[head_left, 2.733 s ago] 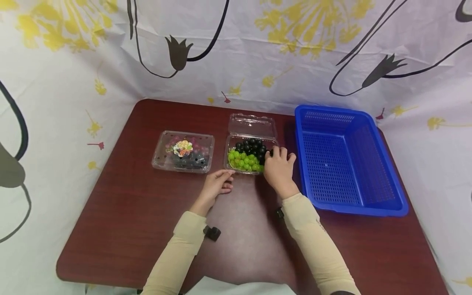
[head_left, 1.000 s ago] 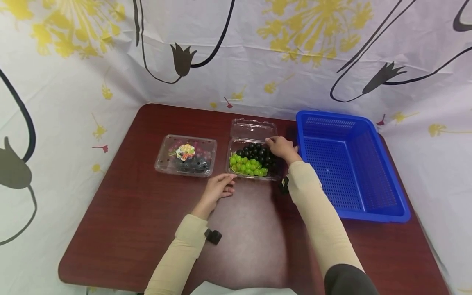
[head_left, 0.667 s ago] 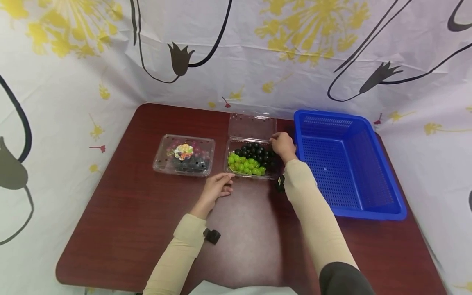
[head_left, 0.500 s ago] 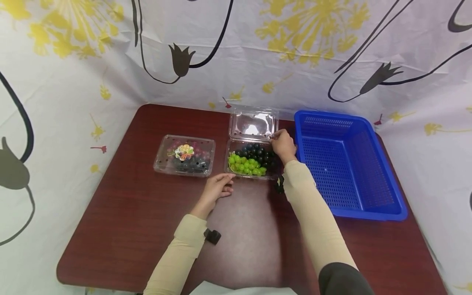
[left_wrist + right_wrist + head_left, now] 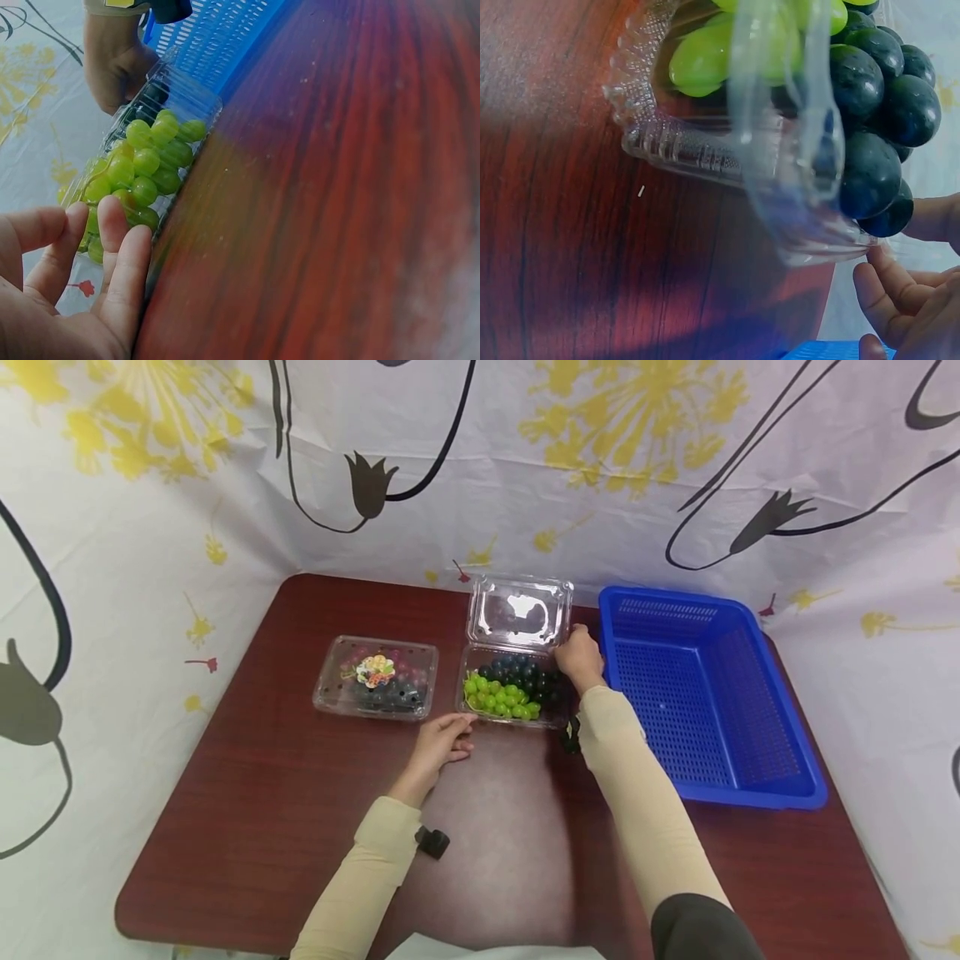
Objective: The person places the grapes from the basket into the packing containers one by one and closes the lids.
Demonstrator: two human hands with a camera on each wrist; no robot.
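In the head view, an open clear plastic clamshell box (image 5: 558, 714) holds green grapes (image 5: 501, 695) in front and black grapes (image 5: 522, 670) behind. Its hinged lid (image 5: 495, 610) stands tilted up at the back, catching the light. My left hand (image 5: 438, 747) pinches the box's near left corner; in the left wrist view thumb and index tips meet beside the green grapes (image 5: 135, 169). At the hinge on the right, my right hand (image 5: 579, 657) grips the lid's edge. The right wrist view shows its fingers (image 5: 889, 289) against clear plastic below the black grapes (image 5: 874, 176).
A closed clear box (image 5: 330, 693) with red and dark grapes and a round fruit sticker (image 5: 375, 671) lies to the left. On the right stands a blue perforated plastic basket (image 5: 780, 797). Both are on the dark red wooden table (image 5: 247, 827), with patterned cloth (image 5: 480, 468) behind.
My right hand has gone from beside the black grapes to the lid's hinge end. The lid has swung up from lying back. My left hand stays at the box's corner.
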